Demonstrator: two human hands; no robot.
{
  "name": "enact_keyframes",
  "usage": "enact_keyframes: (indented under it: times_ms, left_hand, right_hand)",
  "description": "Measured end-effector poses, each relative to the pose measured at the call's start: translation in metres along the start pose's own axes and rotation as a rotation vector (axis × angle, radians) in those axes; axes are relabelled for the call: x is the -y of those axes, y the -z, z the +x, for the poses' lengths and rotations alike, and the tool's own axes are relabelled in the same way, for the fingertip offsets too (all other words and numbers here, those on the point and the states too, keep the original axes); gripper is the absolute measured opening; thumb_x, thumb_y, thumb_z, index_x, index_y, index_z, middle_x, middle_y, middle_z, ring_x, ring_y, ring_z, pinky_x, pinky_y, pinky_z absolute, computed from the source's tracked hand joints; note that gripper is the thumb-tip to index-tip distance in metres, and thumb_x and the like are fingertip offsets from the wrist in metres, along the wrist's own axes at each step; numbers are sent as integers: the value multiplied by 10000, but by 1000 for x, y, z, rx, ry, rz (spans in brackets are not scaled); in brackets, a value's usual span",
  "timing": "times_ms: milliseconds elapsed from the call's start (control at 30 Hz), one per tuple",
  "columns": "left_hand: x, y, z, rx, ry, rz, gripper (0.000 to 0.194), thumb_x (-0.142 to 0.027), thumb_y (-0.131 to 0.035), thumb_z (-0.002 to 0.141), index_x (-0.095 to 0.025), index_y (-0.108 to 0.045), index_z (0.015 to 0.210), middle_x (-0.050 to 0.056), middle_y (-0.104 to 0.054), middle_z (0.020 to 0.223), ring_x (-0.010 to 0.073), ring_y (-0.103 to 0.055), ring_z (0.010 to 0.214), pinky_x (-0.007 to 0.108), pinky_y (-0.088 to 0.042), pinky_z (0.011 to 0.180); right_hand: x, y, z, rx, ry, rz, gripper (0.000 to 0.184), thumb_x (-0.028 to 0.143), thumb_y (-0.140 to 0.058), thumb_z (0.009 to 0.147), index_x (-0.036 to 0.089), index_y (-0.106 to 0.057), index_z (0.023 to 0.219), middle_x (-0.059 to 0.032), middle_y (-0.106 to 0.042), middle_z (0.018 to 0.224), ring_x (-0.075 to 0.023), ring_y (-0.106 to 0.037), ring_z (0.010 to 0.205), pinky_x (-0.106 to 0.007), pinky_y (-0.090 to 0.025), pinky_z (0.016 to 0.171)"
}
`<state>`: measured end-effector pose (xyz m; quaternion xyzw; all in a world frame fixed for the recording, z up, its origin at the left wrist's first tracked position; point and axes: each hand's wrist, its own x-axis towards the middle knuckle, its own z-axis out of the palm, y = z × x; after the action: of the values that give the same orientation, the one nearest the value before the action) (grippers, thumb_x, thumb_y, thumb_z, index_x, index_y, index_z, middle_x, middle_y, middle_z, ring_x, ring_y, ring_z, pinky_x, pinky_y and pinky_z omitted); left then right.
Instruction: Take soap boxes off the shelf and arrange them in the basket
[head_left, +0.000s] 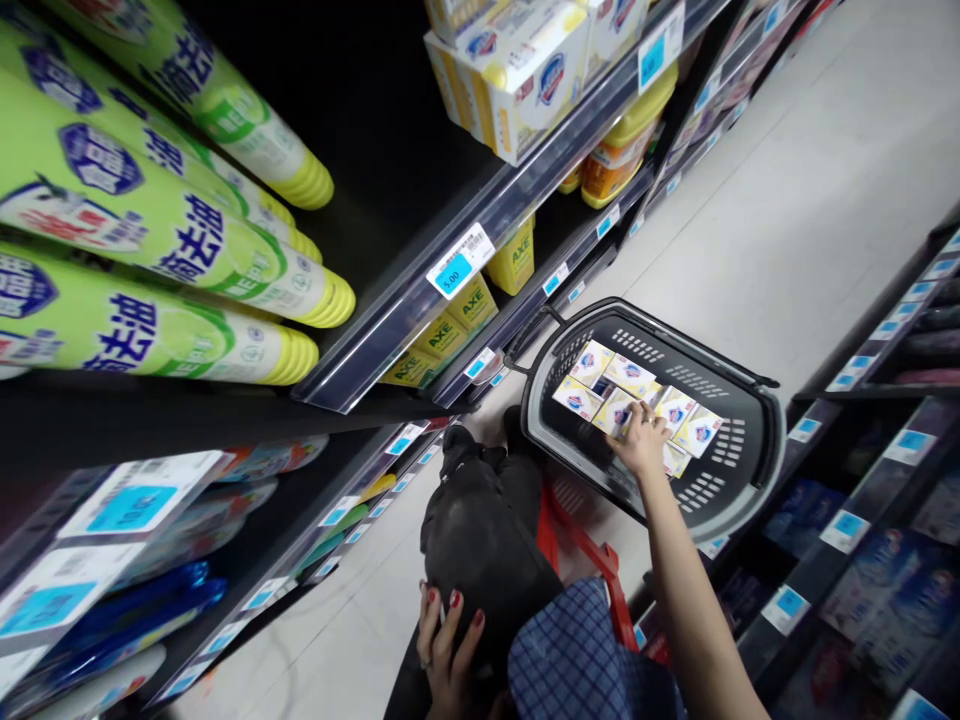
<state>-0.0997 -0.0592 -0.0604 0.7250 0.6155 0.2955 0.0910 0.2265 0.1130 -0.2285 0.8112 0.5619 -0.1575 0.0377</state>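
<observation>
My right hand [643, 438] reaches down into a dark grey shopping basket [766, 440]. Its thumb and fingers are on a white and yellow soap box [615, 408], among several matching boxes lying in the basket. Another soap box [697, 430] lies to the right of that hand, and one more [580, 398] to its left. My left hand [450, 640], its nails painted red, rests with fingers apart on my black-trousered knee [487, 530] and holds nothing.
Green and yellow bottles [225, 260] lie tilted in view at upper left. More soap boxes [517, 75] stand on the shelf edge above. Yellow AXE packages [442, 335] fill a lower shelf. Red straps [600, 550] hang beside my leg. Another shelf [862, 510] flanks the aisle floor [787, 180].
</observation>
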Motion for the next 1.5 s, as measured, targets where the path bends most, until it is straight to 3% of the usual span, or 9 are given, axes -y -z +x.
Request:
enact_keyframes:
  times_ms: [133, 267, 700, 800, 933, 1067, 1233, 1500]
  left_hand:
    - [5, -3, -3, -8, -22, 14, 277, -244, -529, 941, -229, -549, 1217, 95, -497, 1425, 288, -330, 1437, 598, -333, 1150]
    - [6, -1, -1, -8, -46, -9, 266, -169, -478, 947, -207, -567, 1195, 97, -499, 1433, 290, -323, 1441, 591, -332, 1150]
    - [11, -5, -7, -15, -55, 11, 323, -77, -523, 898, -227, -559, 1182, 72, -444, 1484, 292, -311, 1447, 594, -324, 1153]
    - [14, -5, -11, -3, -36, 1, 243, -143, -529, 915, -225, -572, 1140, 63, -435, 1490, 280, -305, 1450, 571, -302, 1175]
    - [15, -6, -12, -3, -38, 0, 202, -239, -492, 953, -211, -568, 1137, 88, -443, 1474, 287, -321, 1441, 571, -314, 1166]
    - [7, -4, -5, -27, -44, 24, 279, -257, -560, 921, -220, -555, 1198, 103, -479, 1443, 307, -339, 1430, 582, -336, 1146]
    - [-4, 2, 2, 20, 20, 23, 414, -404, -640, 866, -233, -555, 1234, 124, -524, 1395, 343, -346, 1420, 624, -354, 1116]
    - [0, 1, 0, 15, -10, -3, 298, -340, -545, 932, -222, -565, 1204, 107, -504, 1417, 309, -321, 1438, 596, -327, 1143]
  right_hand:
    - [1, 1, -2, 26, -66, -25, 711, 505, -553, 812, 147, -348, 1392, -225, -448, 1359, -377, -406, 1099, -462, -315, 853]
    - [2, 0, -2, 96, -3, -58, 739, 445, -528, 839, 139, -269, 1459, -214, -537, 1273, -367, -409, 1108, -459, -312, 851]
    - [4, 1, -6, 91, 65, -36, 657, 433, -480, 866, 176, -338, 1454, -183, -543, 1284, -363, -407, 1125, -464, -311, 868]
    - [-10, 13, -7, 5, -45, 37, 679, 534, -418, 882, 152, -352, 1440, -200, -514, 1314, -386, -405, 1145, -500, -315, 896]
    - [-54, 32, 12, -89, -295, 83, 715, 600, -411, 861, 135, -401, 1404, -232, -503, 1323, -430, -398, 1161, -564, -301, 912]
    - [-94, 41, 49, 123, -184, 6, 682, 573, -538, 797, 183, -484, 1354, -196, -507, 1347, -427, -393, 1184, -546, -301, 921]
    - [-110, 35, 84, 294, -116, -27, 673, 633, -531, 796, 210, -535, 1320, -168, -594, 1249, -422, -402, 1197, -552, -313, 911]
    - [-101, 40, 90, 268, -151, 1, 716, 701, -513, 797, 201, -558, 1306, -195, -499, 1354, -426, -416, 1217, -541, -332, 925]
